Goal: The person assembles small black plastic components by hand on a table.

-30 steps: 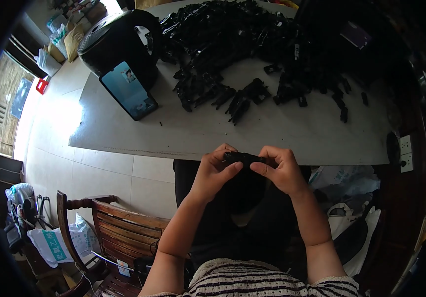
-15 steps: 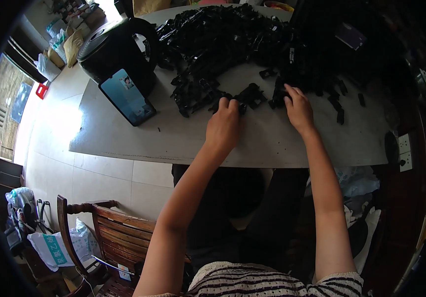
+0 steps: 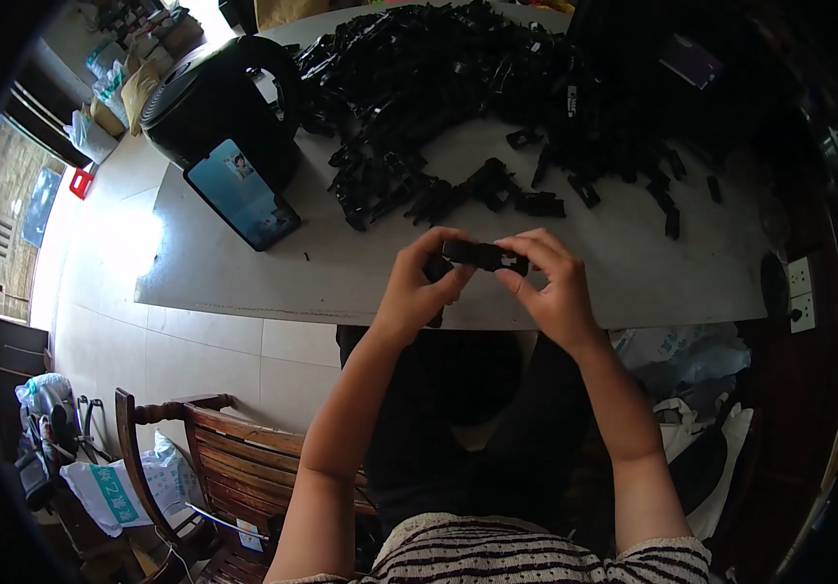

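Observation:
Close to the table's near edge, my left hand (image 3: 415, 287) and my right hand (image 3: 557, 292) meet over small black plastic parts (image 3: 480, 255), pinched between thumbs and fingers. The left hand grips one end and the right hand the other. The pieces touch, but I cannot tell whether they are joined. A dark strip hangs below the left fingers. Beyond the hands lie several loose black parts (image 3: 540, 204) of a similar look. Farther back spreads a large heap of black plastic parts (image 3: 438, 73), too tangled to tell apart.
On the left of the grey table (image 3: 234, 277), a smartphone (image 3: 241, 195) leans against a black electric kettle (image 3: 206, 95). A purple flat item (image 3: 690, 61) lies at the back right. A wooden chair (image 3: 243, 453) stands left below, and plastic bags (image 3: 682, 355) sit under the right side.
Both hands have drawn back from the loose parts toward me and come together, now lifting black plastic parts between them. The heap, phone and kettle stay where they were.

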The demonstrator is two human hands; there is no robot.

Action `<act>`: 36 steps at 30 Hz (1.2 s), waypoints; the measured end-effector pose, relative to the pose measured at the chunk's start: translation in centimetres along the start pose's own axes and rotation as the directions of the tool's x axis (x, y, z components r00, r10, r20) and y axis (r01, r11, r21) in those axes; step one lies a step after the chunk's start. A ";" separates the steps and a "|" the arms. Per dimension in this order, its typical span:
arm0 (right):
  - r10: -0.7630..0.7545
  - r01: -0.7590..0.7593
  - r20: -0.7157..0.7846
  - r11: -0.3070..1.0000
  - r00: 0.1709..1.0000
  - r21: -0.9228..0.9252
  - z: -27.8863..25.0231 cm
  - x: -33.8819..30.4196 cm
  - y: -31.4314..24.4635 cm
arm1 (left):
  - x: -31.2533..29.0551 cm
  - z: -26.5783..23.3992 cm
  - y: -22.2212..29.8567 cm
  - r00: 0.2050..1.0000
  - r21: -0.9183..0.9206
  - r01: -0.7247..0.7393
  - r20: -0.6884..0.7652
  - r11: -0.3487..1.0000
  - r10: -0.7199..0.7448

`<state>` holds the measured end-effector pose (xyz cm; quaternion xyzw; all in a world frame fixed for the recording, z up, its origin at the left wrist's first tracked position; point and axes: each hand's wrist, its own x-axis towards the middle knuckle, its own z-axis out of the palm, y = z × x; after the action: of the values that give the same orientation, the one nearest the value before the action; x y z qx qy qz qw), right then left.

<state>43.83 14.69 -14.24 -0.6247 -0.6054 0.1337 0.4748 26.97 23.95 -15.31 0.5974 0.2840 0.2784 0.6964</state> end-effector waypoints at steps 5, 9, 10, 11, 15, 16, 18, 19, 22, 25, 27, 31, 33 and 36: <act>-0.151 0.142 -0.030 0.967 0.988 -0.211 -0.1 -1.3 -1.3 | -1.3 1.4 1.0 0.999 -0.022 -0.038 0.019 0.999 0.038; -0.324 0.290 0.010 0.831 0.946 -0.474 0.2 -2.2 -2.5 | -2.1 2.0 0.8 0.998 -0.010 -0.038 -0.053 0.999 0.038; -0.204 0.192 -0.013 0.939 0.979 -0.284 0.0 -2.2 -2.8 | -2.3 2.0 0.7 0.998 -0.008 -0.044 -0.055 0.999 0.043; -0.080 0.079 -0.007 0.994 0.997 -0.079 -0.3 -2.2 -3.0 | -2.6 2.0 0.7 0.998 -0.082 -0.026 -0.051 0.996 0.022; 0.047 -0.053 0.083 0.996 0.995 0.071 -0.6 -2.9 -3.0 | -4.1 1.7 0.2 0.998 -0.192 0.014 -0.063 0.981 -0.027; -0.070 0.073 0.055 0.996 0.996 -0.059 -0.3 -3.1 -2.6 | -4.3 1.7 0.2 0.996 -0.178 0.025 -0.078 0.984 -0.039; -0.230 0.234 0.045 0.958 0.972 -0.165 -0.2 -3.5 -2.2 | -4.4 2.4 -0.7 0.986 -0.243 0.102 -0.101 0.965 -0.130; -0.269 0.278 0.069 0.918 0.961 -0.284 -0.3 -3.9 -2.4 | -4.5 2.6 -1.1 0.989 -0.271 0.107 -0.072 0.957 -0.131; -0.345 0.365 0.128 0.822 0.930 -0.437 -0.4 -4.5 -2.5 | -4.7 3.0 -1.7 0.994 -0.268 0.085 -0.042 0.960 -0.100; -0.409 0.448 0.194 0.740 0.892 -0.502 -0.7 -4.4 -2.7 | -5.5 2.7 -1.6 0.993 -0.296 0.093 -0.045 0.951 -0.111; -0.450 0.490 0.211 0.708 0.868 -0.508 -0.6 -4.7 -2.7 | -5.9 2.8 -2.2 0.990 -0.325 0.107 -0.052 0.940 -0.130; -0.403 0.453 0.211 0.745 0.891 -0.489 0.0 -5.0 -2.5 | -6.4 3.4 -3.2 0.976 -0.446 0.150 -0.075 0.882 -0.204; -0.002 0.022 0.140 0.989 0.990 -0.143 -0.5 -5.3 -2.8 | -6.6 3.7 -2.7 0.980 -0.375 0.134 -0.085 0.917 -0.178; 0.343 -0.452 0.320 0.803 0.883 0.389 -1.2 -7.3 -0.5 | -7.1 4.0 -1.7 0.991 -0.330 0.092 -0.058 0.939 -0.118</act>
<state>42.68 7.68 -16.20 -0.5899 -0.4633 0.4405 0.4933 25.10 15.89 -16.00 0.4467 0.2918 0.3067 0.7882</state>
